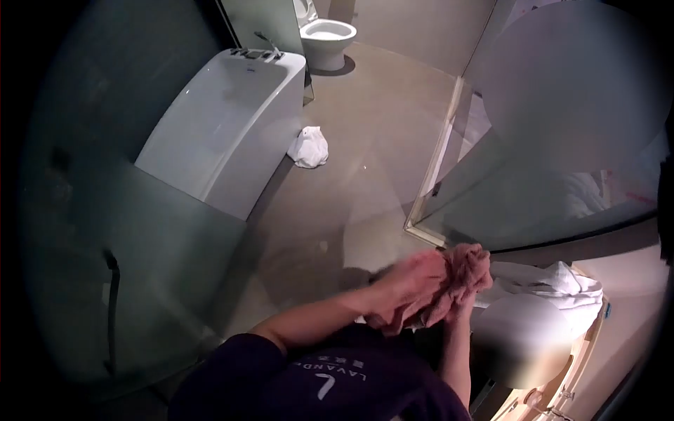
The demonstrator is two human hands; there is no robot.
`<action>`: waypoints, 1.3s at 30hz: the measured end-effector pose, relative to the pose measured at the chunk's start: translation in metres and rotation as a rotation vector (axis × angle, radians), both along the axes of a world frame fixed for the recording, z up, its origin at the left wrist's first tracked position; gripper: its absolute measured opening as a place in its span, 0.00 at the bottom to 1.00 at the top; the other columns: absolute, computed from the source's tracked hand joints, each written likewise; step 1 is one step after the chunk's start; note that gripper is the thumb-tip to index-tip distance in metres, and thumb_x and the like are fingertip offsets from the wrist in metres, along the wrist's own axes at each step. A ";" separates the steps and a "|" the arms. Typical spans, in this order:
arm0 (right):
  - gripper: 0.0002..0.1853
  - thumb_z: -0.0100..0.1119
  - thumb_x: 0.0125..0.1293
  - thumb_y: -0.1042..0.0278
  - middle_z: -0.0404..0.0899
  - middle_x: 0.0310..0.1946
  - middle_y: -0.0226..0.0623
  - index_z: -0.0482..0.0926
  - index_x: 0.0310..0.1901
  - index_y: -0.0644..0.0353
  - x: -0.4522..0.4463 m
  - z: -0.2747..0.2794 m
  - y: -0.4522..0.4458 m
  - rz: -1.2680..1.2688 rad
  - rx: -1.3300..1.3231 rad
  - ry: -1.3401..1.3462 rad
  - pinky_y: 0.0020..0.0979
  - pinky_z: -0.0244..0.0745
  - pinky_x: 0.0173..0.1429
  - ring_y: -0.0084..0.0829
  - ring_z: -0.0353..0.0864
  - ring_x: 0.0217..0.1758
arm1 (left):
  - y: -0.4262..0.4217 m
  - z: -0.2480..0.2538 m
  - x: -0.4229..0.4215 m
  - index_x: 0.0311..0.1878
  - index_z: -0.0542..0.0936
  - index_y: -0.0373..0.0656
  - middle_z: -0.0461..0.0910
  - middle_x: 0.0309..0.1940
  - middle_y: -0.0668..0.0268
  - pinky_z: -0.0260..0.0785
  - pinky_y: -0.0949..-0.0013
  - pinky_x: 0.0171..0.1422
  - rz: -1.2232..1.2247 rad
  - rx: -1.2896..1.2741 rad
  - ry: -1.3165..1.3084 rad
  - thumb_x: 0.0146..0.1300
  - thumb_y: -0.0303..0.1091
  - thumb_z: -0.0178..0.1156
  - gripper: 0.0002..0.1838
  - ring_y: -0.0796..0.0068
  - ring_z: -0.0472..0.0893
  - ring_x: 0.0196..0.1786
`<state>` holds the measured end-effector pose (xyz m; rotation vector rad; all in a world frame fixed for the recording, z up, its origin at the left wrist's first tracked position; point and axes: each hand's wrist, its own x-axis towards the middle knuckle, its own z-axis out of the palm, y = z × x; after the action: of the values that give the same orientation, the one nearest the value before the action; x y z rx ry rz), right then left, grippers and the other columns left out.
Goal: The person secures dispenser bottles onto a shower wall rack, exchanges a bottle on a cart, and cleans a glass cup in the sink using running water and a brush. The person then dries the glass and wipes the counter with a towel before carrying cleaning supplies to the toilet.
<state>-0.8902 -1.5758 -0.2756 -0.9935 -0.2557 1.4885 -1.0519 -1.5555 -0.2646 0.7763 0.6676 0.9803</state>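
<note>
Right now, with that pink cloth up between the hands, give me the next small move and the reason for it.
Probably ease the left hand away from the right hand to open out the pink cloth, since it looks bunched and folded between them. Go gently: the left hand is blurred and the cloth covers much of the right, so the exact hold is hard to tell.

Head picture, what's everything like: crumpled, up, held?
Pink cloth: bunched up at both hands
Left hand: on the cloth, blurred
Right hand: at the cloth, mostly hidden
Toilet: lid up
White bundle: crumpled, on the floor
White fabric: loosely heaped
Tub tap: running or not, cannot tell
</note>
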 end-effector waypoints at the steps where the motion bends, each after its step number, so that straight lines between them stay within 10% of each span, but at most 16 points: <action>1: 0.24 0.44 0.69 0.48 0.67 0.55 0.32 0.66 0.60 0.51 0.012 -0.052 0.010 0.001 0.044 0.144 0.33 0.64 0.60 0.32 0.67 0.58 | 0.021 0.001 -0.028 0.58 0.69 0.42 0.74 0.37 0.68 0.67 0.73 0.49 0.048 -0.284 -0.139 0.65 0.31 0.50 0.18 0.78 0.73 0.44; 7: 0.30 0.43 0.64 0.36 0.75 0.43 0.30 0.68 0.58 0.51 -0.033 -0.052 0.128 0.088 -0.157 0.206 0.34 0.67 0.60 0.26 0.74 0.44 | 0.126 -0.084 -0.147 0.55 0.69 0.40 0.75 0.37 0.66 0.70 0.76 0.47 0.458 -0.526 -0.086 0.62 0.23 0.50 0.16 0.77 0.74 0.41; 13: 0.25 0.38 0.72 0.51 0.72 0.54 0.29 0.62 0.64 0.55 -0.002 -0.133 0.243 -0.095 -0.064 0.450 0.13 0.57 0.22 0.09 0.57 0.18 | 0.197 -0.099 -0.197 0.53 0.70 0.39 0.75 0.41 0.63 0.71 0.77 0.49 0.687 -0.647 0.129 0.61 0.21 0.52 0.16 0.75 0.76 0.44; 19: 0.24 0.40 0.70 0.53 0.75 0.33 0.24 0.63 0.63 0.55 -0.013 -0.125 0.323 0.225 0.104 0.344 0.16 0.60 0.23 0.13 0.58 0.16 | 0.278 -0.133 -0.222 0.49 0.72 0.39 0.76 0.42 0.63 0.72 0.76 0.50 0.773 -0.653 0.125 0.60 0.20 0.54 0.13 0.74 0.76 0.45; 22: 0.18 0.41 0.68 0.51 0.57 0.08 0.19 0.73 0.50 0.51 -0.067 -0.067 0.383 -0.006 -0.408 0.125 0.21 0.56 0.16 0.18 0.53 0.09 | 0.331 -0.134 -0.231 0.47 0.73 0.39 0.77 0.41 0.64 0.73 0.76 0.49 0.750 -0.711 0.055 0.60 0.20 0.55 0.12 0.74 0.78 0.44; 30: 0.19 0.41 0.68 0.43 0.52 0.07 0.19 0.69 0.26 0.46 -0.118 -0.078 0.521 -0.017 -0.448 -0.020 0.24 0.54 0.18 0.19 0.55 0.11 | 0.558 -0.184 -0.291 0.48 0.74 0.39 0.77 0.39 0.66 0.71 0.77 0.49 0.654 -0.714 -0.040 0.60 0.22 0.57 0.12 0.75 0.77 0.43; 39: 0.19 0.38 0.70 0.43 0.52 0.09 0.18 0.70 0.31 0.47 -0.188 -0.088 0.700 -0.116 -0.376 -0.003 0.20 0.51 0.20 0.16 0.53 0.14 | 0.791 -0.142 -0.383 0.53 0.71 0.36 0.75 0.43 0.62 0.71 0.74 0.54 0.529 -0.634 0.020 0.63 0.24 0.54 0.14 0.74 0.76 0.46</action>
<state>-1.0786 -0.8754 -0.3634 -1.2868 0.0843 1.4569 -1.4352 -0.7644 -0.4061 0.0409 1.1605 1.1407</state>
